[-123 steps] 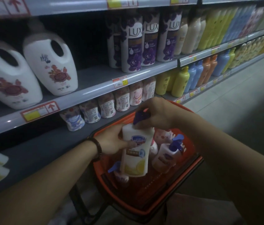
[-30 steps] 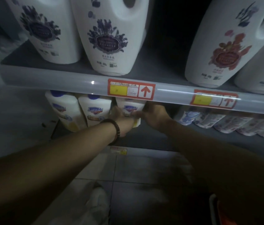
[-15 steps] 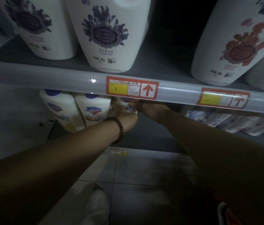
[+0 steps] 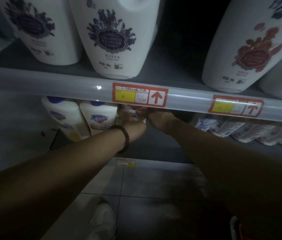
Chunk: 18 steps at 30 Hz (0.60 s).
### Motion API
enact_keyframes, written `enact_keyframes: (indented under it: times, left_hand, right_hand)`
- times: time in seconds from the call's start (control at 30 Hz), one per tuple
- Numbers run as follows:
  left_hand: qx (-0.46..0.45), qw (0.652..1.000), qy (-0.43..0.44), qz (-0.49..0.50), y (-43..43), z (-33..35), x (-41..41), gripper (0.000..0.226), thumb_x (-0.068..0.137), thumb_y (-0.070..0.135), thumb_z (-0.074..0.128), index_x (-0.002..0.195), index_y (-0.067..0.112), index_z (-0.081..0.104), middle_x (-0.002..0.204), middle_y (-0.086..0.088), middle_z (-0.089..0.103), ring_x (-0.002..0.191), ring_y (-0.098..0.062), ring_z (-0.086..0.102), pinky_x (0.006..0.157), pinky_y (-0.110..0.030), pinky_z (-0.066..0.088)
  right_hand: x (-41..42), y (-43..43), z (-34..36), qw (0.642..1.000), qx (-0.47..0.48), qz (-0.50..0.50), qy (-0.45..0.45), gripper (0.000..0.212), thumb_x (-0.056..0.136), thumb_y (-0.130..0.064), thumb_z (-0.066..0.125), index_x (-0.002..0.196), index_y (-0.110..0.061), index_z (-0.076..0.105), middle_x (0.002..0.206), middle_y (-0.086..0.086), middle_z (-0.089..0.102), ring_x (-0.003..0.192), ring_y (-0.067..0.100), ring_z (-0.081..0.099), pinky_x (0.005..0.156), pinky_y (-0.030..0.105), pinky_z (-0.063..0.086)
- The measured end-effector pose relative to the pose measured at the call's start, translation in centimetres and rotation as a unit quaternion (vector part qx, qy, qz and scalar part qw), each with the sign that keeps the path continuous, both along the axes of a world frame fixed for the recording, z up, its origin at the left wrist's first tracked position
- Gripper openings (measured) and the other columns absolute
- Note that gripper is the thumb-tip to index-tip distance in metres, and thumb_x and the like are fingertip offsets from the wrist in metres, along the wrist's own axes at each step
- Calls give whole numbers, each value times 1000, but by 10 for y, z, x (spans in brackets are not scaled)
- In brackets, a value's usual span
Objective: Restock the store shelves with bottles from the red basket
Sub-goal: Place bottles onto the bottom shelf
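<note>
Dim store aisle; a lower shelf (image 4: pixel 155 149) at frame centre. The bottle (image 4: pixel 134 116) is upright there, top hidden behind the upper rail (image 4: pixel 59 85), just right of two twins (image 4: pixel 98 118). Both the left grip (image 4: pixel 133 128) and the right grip (image 4: pixel 160 118) clasp its sides.

Two large white jugs with purple flower labels (image 4: pixel 112 40) are seen at upper left, and a jug with a red flower label (image 4: pixel 251 49) at upper right. Red-framed price tags (image 4: pixel 140 95) with yellow patches and upward arrows are fixed below them. Soft refill pouches (image 4: pixel 251 130) are lined up at right. Beneath, a grey tiled floor (image 4: pixel 154 187) and a white shoe (image 4: pixel 102 220) are seen.
</note>
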<state>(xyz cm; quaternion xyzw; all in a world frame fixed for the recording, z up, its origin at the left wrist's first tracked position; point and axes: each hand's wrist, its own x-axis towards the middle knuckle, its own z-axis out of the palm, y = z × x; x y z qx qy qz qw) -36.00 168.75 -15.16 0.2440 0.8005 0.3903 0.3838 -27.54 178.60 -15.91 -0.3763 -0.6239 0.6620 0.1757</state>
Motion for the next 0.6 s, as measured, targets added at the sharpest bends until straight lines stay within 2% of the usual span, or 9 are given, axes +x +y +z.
enact_keyframes:
  times: [0.07,0.13,0.2,0.23,0.3,0.37,0.43,0.5,0.6]
  left_hand:
    - [-12,1000,-21,-19,-1,1,1,34,97,11,63,126,20,48,129,-3,56,116,-21,55,103,-43,56]
    - [-17,999,-32,-25,-4,2,2,35,101,9,59,133,18,49,132,-6,55,116,-22,54,104,-45,55]
    - [-18,999,-39,-29,-4,0,3,40,102,9,56,141,18,49,136,-6,54,119,-22,53,104,-45,54]
    - [-17,998,-42,-35,-5,1,3,37,103,9,55,139,18,50,132,-5,53,116,-21,52,103,-44,55]
    - [-18,997,-59,-37,-5,1,4,31,105,9,53,135,19,51,123,-3,50,108,-18,50,101,-43,55]
    - [-25,997,-64,-36,-5,3,5,27,106,12,52,133,20,51,123,-3,50,101,-17,51,103,-45,55]
    - [-37,995,-88,-36,-7,7,7,30,106,16,53,135,22,51,133,-4,52,110,-19,55,101,-46,55]
    - [-47,991,-119,-39,-9,13,11,36,106,18,55,140,25,49,142,-2,51,130,-26,53,97,-44,56]
    - [-54,989,-131,-49,-14,19,18,37,106,21,55,142,23,49,144,-5,52,132,-30,53,90,-40,57]
  right_hand:
    - [1,-3,3,1000,-20,-12,17,26,103,11,55,118,-9,62,113,8,67,119,34,62,109,41,55]
    - [1,-9,10,999,-40,8,-18,24,109,-1,50,130,-5,61,123,15,68,120,32,61,111,40,52]
    - [4,-10,12,994,42,35,-94,35,111,-14,54,144,-3,59,142,18,64,130,32,61,117,44,48]
    - [6,-11,10,995,49,29,-76,41,109,-10,59,148,-2,56,147,18,63,131,29,62,117,41,49]
    - [15,-14,10,998,41,-6,-37,49,104,2,63,151,0,51,149,16,61,131,26,62,113,32,51]
    - [22,-20,13,999,52,-11,-9,51,102,7,63,151,4,49,145,12,61,129,23,59,100,14,54]
    - [24,-22,14,994,100,9,-31,52,101,1,68,150,0,52,142,6,62,128,19,59,89,4,50]
    - [26,-23,15,983,145,32,-108,53,99,-17,76,148,-12,58,141,0,65,128,17,61,91,9,48]
    - [32,-24,13,967,171,37,-183,50,100,-29,75,147,-20,58,134,-2,68,119,16,66,78,11,49]
